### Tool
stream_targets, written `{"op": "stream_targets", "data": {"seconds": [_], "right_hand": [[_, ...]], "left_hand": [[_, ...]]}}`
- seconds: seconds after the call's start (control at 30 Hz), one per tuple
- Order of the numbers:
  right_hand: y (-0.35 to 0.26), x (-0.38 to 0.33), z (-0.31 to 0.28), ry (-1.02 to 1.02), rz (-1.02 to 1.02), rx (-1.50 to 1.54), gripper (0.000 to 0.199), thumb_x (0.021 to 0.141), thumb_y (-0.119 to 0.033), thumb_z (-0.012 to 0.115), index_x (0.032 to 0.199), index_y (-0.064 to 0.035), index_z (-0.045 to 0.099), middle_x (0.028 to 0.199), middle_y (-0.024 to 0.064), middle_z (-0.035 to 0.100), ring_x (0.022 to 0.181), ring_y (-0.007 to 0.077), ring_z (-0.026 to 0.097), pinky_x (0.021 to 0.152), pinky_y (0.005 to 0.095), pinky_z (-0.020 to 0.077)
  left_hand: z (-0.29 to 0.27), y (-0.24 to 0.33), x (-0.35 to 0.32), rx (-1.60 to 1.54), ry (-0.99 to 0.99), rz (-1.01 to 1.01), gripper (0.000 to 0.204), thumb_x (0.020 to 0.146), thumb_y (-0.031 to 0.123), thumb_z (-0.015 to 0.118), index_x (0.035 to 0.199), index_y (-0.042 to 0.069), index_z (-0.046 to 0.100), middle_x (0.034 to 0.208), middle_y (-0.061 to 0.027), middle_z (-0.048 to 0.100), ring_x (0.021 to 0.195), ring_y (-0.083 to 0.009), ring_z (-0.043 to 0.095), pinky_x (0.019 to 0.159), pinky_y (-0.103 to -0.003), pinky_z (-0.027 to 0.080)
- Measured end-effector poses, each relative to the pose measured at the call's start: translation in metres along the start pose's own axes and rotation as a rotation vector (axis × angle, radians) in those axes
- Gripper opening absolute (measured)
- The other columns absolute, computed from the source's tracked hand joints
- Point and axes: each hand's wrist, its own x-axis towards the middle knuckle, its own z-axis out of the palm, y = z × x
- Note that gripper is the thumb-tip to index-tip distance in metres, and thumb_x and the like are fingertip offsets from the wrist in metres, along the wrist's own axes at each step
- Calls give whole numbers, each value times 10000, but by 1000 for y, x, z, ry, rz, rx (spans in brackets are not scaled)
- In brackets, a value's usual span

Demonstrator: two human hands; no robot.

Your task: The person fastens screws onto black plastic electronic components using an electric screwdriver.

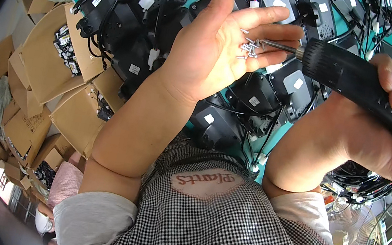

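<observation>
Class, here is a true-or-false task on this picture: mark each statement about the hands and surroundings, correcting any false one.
1. The left hand is turned palm up. True.
2. That hand is empty. False: several small screws lie in it.
3. The right hand holds a black screwdriver. True.
4. The tool's tip points away from the left hand. False: its tip points toward the screws.
5. The wearer's apron is checked. True.
6. Cardboard boxes stand only on the picture's right. False: cardboard boxes are on the left.
</observation>
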Motion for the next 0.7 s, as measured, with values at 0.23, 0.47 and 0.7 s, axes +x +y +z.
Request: {"op": "stream_targets", "data": {"seconds": [0.23,0.47,0.7], "right_hand": [[1,-6,-10,-38,84,115,608,701,-672,476,958,-127,552,749,70,559,581,197,525,539,356,431],[-11,1,-35,-90,151,249,644,723,-687,438,1008,-125,571,770,70,573,588,200,530,537,354,431],[-31,8,-47,-100,184,263,556,646,-602,582,870,-94,549,748,38,514,590,164,498,583,338,407]], "left_hand": [[11,-15,0,110,2,-42,723,899,554,259,1215,-77,419,1087,-176,531,1019,-239,520,910,-381,412],[-9,-19,2,286,120,-45,204,872,178,543,962,-4,561,840,-67,592,699,-102,534,602,-224,443],[-1,-27,4,305,271,-65,147,850,83,553,967,-3,581,842,-67,615,659,-79,537,543,-184,417]]}}
